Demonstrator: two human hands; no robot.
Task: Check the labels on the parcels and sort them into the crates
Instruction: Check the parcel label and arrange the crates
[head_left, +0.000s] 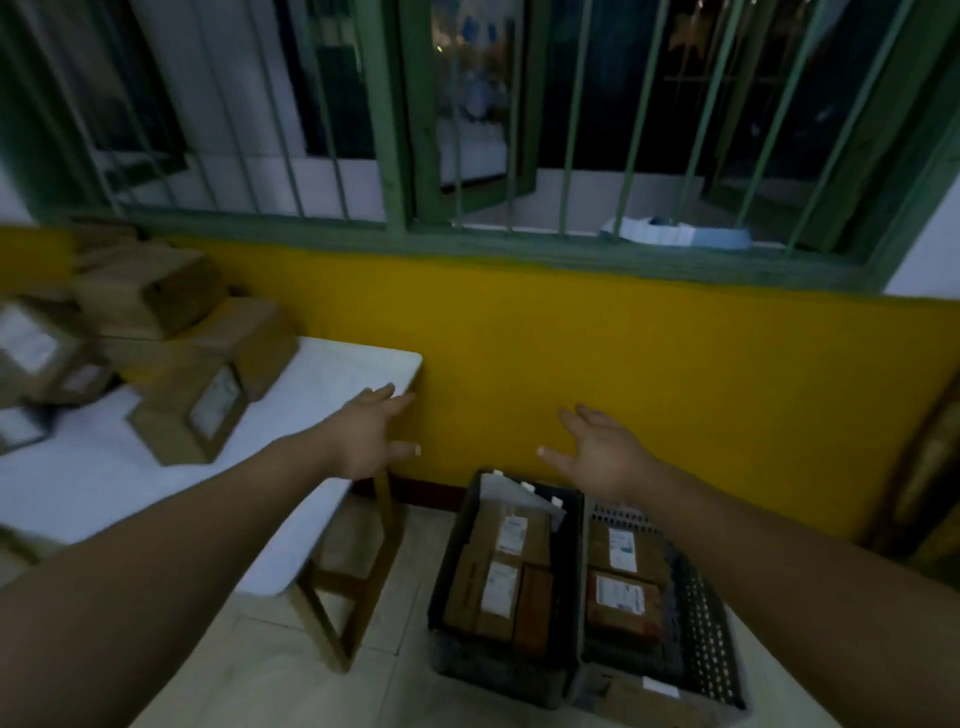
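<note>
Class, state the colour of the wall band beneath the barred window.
Yellow: the wall band shows best in the head view.

White labels (511, 532) on the parcels (519, 540) are too blurred to read

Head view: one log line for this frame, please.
left hand open, empty | right hand open, empty | cardboard parcels on white table | two crates on floor, parcels inside
</note>
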